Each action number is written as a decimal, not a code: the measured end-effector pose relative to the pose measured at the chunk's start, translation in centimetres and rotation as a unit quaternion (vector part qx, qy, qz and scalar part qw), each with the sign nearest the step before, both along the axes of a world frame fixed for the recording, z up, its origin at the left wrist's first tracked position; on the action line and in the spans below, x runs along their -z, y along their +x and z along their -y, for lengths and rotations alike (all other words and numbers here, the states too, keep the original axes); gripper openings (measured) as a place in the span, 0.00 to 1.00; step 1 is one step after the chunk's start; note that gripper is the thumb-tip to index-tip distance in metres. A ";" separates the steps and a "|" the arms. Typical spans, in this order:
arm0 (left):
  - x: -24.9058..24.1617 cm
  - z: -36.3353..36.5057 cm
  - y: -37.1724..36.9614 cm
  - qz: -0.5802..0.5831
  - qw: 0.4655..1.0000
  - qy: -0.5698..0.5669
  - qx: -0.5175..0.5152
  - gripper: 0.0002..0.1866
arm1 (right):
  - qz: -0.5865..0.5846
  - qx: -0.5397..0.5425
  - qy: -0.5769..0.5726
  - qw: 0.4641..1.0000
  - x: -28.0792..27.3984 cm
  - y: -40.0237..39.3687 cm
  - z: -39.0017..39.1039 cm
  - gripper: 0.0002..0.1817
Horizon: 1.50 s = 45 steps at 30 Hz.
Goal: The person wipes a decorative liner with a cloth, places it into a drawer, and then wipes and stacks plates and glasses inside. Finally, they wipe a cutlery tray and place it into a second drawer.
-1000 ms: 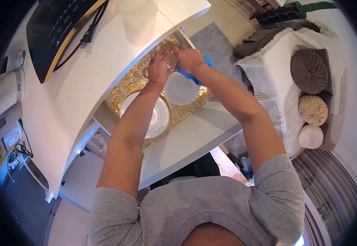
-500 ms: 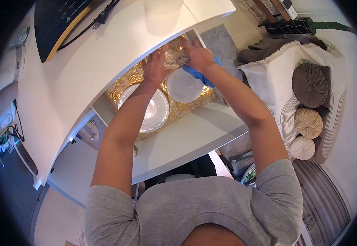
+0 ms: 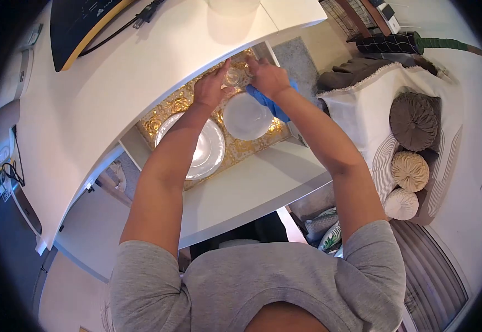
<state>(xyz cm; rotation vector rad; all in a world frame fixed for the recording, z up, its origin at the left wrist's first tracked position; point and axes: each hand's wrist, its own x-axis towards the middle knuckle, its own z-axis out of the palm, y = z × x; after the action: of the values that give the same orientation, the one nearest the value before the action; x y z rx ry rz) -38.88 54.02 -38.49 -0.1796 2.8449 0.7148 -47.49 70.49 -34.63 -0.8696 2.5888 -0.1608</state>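
Note:
Both my hands reach into an open drawer [image 3: 263, 171] lined with a gold flower-patterned sheet [image 3: 161, 119]. Fingers apart, my left hand [image 3: 211, 90] is beside a small clear glass piece [image 3: 233, 76], its thumb and fingertips near it. My right hand [image 3: 268, 77] has its fingertips at the drawer's far right, near another clear glass piece [image 3: 246, 65] partly hidden by them. A blue cloth [image 3: 271, 105] bunches under the palm and wrist of this hand, seemingly held in it. Nearer me lie a frosted round dish [image 3: 246, 116] and white plates [image 3: 210, 152], partly behind my left forearm.
The white countertop [image 3: 102, 94] overhangs the drawer's far side. On it are a black appliance [image 3: 78, 30], its cord with plug [image 3: 141, 21], and a whitish container [image 3: 232, 4]. At right, a seat with a pale throw [image 3: 357, 105] carries round cushions [image 3: 414, 122].
The whole view has shifted slightly. My left fingers have drawn in a little toward the small glass piece; my right hand stays at the drawer's far right with the blue cloth beneath it.

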 end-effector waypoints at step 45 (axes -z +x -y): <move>-4.6 6.9 19.9 -0.219 0.275 0.721 -0.597 0.08 | -0.060 -0.213 0.018 0.975 -26.0 -9.1 8.0 0.37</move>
<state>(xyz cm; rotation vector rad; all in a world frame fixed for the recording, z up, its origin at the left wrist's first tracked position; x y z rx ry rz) -19.02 47.15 -33.86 -1.8063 0.2960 3.2358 -56.62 62.50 -8.64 -1.4315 2.4325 0.0624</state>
